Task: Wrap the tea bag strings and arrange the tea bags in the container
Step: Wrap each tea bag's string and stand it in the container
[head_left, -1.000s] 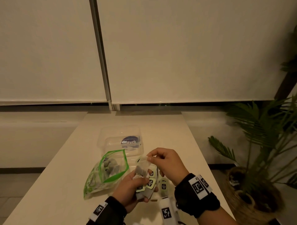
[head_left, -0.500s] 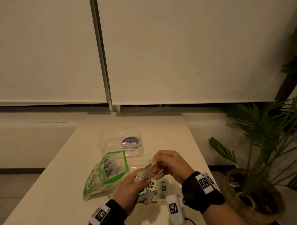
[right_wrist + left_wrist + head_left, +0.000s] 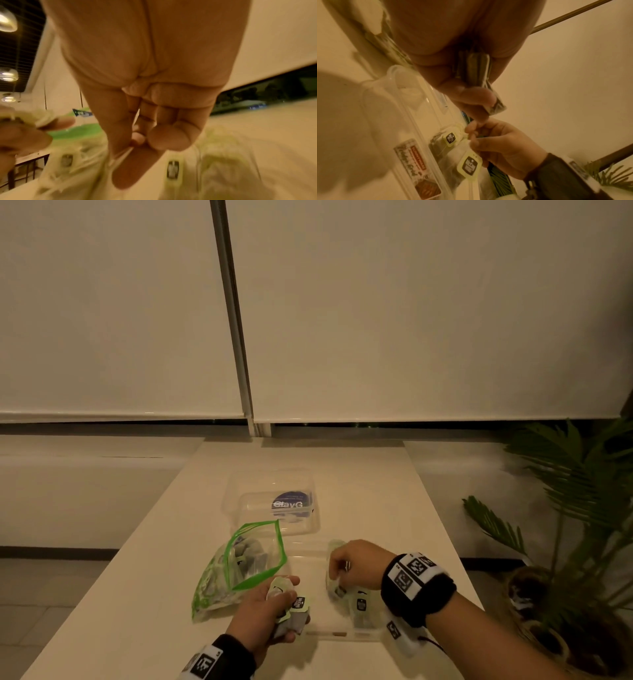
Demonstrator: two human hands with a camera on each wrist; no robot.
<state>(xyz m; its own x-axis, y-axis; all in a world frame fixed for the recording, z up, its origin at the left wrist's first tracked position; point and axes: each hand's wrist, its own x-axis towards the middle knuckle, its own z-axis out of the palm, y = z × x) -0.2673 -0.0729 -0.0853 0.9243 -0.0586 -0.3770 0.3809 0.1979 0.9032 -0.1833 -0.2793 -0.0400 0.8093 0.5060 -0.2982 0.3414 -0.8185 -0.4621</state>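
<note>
Here, right hand (image 3: 356,563) fingers (image 3: 169,139) pinch a tea bag (image 3: 334,568).

Both hands low near the surface's near edge — left hand (image 3: 270,607) curled in a grip, right hand (image 3: 356,565) beside it, fingertips (image 3: 169,139) pinched together.

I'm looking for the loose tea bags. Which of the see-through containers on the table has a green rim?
The soft zip bag left of the hands; its mouth is edged in green. The two rigid clear boxes have no green; the far one shows a blue label.
</note>
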